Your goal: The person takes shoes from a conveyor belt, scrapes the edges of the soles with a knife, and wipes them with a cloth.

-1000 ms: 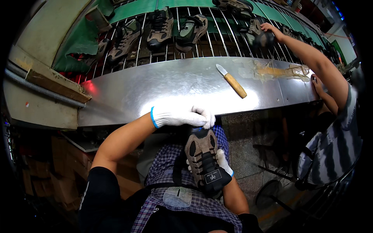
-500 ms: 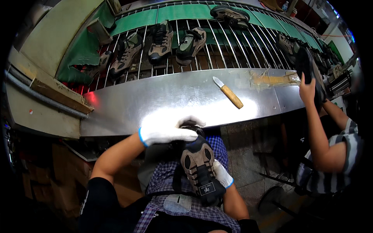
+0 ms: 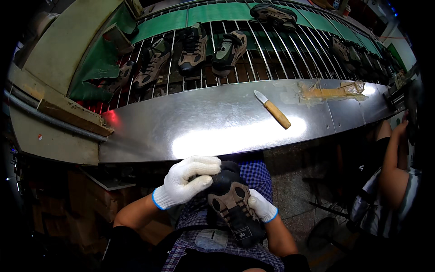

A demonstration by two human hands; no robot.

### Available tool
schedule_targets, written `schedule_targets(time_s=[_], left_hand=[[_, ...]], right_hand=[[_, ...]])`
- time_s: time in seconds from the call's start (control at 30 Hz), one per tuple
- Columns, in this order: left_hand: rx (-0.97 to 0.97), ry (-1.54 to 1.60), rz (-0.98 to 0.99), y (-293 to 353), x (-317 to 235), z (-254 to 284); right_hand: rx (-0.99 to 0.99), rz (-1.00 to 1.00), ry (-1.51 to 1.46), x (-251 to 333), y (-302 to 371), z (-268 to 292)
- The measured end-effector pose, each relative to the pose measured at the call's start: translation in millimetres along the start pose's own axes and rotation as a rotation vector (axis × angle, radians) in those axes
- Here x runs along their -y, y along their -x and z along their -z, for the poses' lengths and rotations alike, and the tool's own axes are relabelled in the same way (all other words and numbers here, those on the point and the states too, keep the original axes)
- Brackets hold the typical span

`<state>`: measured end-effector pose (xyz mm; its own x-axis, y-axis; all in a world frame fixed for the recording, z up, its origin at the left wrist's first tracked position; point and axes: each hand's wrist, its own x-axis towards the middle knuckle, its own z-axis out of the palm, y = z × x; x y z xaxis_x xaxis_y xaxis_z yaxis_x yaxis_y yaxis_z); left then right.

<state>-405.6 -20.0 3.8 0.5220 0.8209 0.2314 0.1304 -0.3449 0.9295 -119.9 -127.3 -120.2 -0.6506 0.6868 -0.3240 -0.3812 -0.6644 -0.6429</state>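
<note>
One brown-and-black shoe (image 3: 230,199) is over the plaid apron (image 3: 195,218), gripped by the gloved right hand (image 3: 261,206), the gloved left hand (image 3: 186,182) parted near its toe, one knife (image 3: 274,111) on the bench (image 3: 149,127).

And here come the white gloves, one on the left hand (image 3: 188,179) and one on the right hand (image 3: 262,206), knitted in close ribs, each finished with a bright blue band (image 3: 157,199) at the wrist. Up the arms we go: bare forearms, then short black sleeves (image 3: 122,242), the left one showing a thin pale mark. Over the black shirt (image 3: 213,264) there's a checked apron (image 3: 257,177), purplish-blue crossed with pale lines, and look at the waist: a greyish patch (image 3: 211,239) sits there, a short dark line near its middle.
</note>
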Motion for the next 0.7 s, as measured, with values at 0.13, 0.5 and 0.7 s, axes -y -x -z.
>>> schedule_targets(time_s=[0.13,0.5,0.7], left_hand=[[0.152,0.107,-0.065,-1,-2,5],[0.431,-0.166,-0.303,-78,24,0],[0.422,-0.298,-0.509,-97,25,-25]], right_hand=[[0.045,0.000,-0.050,-10,4,10],[-0.222,0.022,-0.533,-18,46,-24],[-0.002,0.140,-0.594,-46,52,0]])
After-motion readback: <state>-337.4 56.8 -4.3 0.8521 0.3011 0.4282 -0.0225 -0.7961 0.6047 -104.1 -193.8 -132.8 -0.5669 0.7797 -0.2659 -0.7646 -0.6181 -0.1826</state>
